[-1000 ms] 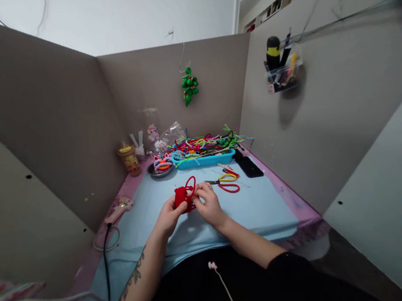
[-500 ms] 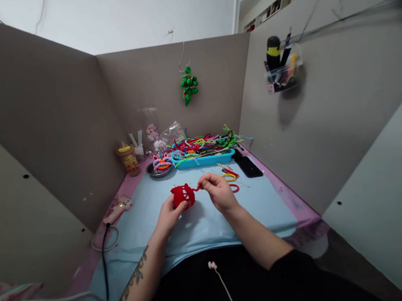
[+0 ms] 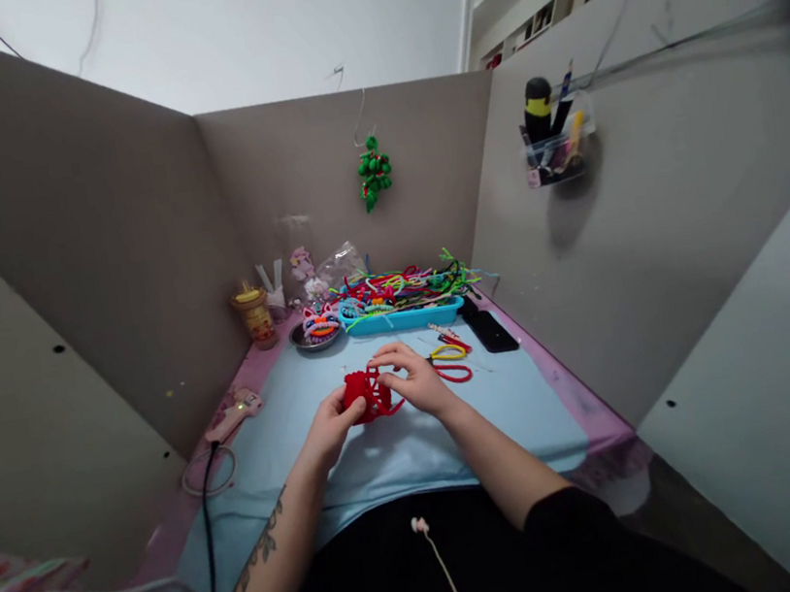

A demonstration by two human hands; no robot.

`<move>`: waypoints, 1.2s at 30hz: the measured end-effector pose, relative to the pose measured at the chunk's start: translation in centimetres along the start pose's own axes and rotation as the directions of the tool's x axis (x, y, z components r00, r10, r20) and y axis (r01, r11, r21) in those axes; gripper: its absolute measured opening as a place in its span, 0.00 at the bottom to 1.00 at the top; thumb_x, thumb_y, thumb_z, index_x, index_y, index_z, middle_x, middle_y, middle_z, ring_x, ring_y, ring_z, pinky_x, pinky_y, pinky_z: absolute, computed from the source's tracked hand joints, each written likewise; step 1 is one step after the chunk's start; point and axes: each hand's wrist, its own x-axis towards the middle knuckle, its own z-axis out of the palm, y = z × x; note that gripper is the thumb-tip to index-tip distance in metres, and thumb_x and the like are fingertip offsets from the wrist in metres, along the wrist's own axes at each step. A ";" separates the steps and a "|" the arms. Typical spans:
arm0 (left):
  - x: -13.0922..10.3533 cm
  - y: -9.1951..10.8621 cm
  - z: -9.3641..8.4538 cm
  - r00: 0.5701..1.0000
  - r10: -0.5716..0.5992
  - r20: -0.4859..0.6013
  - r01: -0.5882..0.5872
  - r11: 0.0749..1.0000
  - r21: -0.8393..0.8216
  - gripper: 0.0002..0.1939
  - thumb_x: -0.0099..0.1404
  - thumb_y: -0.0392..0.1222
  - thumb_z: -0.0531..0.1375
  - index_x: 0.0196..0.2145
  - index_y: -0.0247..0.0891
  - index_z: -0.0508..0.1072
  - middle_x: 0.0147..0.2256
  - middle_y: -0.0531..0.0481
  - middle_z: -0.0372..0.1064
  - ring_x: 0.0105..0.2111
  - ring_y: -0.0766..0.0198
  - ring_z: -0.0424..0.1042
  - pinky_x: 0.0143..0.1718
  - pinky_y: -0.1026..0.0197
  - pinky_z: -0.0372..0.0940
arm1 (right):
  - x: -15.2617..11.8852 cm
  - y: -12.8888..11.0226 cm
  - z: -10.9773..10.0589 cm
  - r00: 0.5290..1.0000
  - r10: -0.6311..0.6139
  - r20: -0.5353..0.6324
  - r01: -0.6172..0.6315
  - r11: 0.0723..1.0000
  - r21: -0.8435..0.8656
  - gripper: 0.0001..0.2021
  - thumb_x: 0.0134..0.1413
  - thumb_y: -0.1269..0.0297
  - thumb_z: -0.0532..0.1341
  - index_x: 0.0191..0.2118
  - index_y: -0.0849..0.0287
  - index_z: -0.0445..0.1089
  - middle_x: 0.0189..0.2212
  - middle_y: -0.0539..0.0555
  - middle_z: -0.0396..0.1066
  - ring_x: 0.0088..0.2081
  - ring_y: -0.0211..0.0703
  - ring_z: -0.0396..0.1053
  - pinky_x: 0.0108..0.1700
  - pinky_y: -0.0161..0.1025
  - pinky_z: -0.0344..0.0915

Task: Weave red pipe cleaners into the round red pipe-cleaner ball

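Above the blue cloth, my left hand grips a rounded red knotted cord piece, thumb in front and fingers behind it. This piece has an open, net-like right side with gaps between its cords. My right hand is at that side, its bent fingers and thumb closed on the upper cords; the exact fingertip contact is partly hidden. A loose red cord end sticks out to the lower right, below the right fingers. Just beyond the right hand lie scissors with one yellow and one red handle loop.
At the back is a blue tray heaped with coloured cords, beside a metal bowl holding a colourful woven piece. A black phone lies right; a pink corded tool lies left. Partitions enclose three sides.
My right hand has let go of the drawn-out red cord end and moved left onto the net-like side of the piece. The cord end now hangs lower right, and more of the scissors shows.
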 end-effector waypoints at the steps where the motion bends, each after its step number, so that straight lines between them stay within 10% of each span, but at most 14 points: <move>1: 0.0 -0.1 0.0 1.000 0.000 0.014 0.000 1.000 -0.003 0.25 0.51 0.51 0.70 0.42 0.32 0.76 0.35 0.44 0.77 0.33 0.58 0.74 0.39 0.58 0.66 | 0.1 0.0 -0.1 0.999 -0.028 0.023 0.029 0.999 -0.029 0.08 0.54 0.67 0.63 0.39 0.52 0.77 0.44 0.55 0.69 0.48 0.45 0.67 0.49 0.44 0.65; 11: -0.5 0.6 0.1 0.995 -0.037 0.093 0.032 0.998 0.048 0.27 0.51 0.54 0.70 0.43 0.32 0.77 0.35 0.42 0.77 0.32 0.58 0.74 0.34 0.60 0.65 | 0.8 0.4 -0.5 0.995 -0.045 0.090 0.058 0.988 -0.145 0.03 0.53 0.70 0.63 0.32 0.54 0.74 0.44 0.55 0.67 0.50 0.47 0.63 0.56 0.49 0.59; 19: -0.4 0.4 0.3 0.997 -0.041 0.063 0.040 0.999 0.010 0.25 0.51 0.52 0.69 0.43 0.32 0.77 0.35 0.43 0.77 0.32 0.57 0.74 0.36 0.59 0.65 | -0.1 0.9 0.3 0.971 0.225 0.079 -0.236 0.958 0.164 0.16 0.55 0.60 0.60 0.49 0.55 0.70 0.46 0.55 0.70 0.46 0.45 0.67 0.45 0.41 0.65; 36: -0.8 1.1 -0.1 0.972 -0.110 0.206 0.096 0.993 0.075 0.24 0.53 0.54 0.68 0.41 0.31 0.77 0.33 0.42 0.77 0.29 0.60 0.74 0.31 0.62 0.65 | 0.2 -0.7 -1.6 0.901 -0.089 0.424 0.055 0.994 0.091 0.07 0.53 0.62 0.66 0.39 0.55 0.77 0.58 0.58 0.62 0.62 0.51 0.58 0.63 0.52 0.53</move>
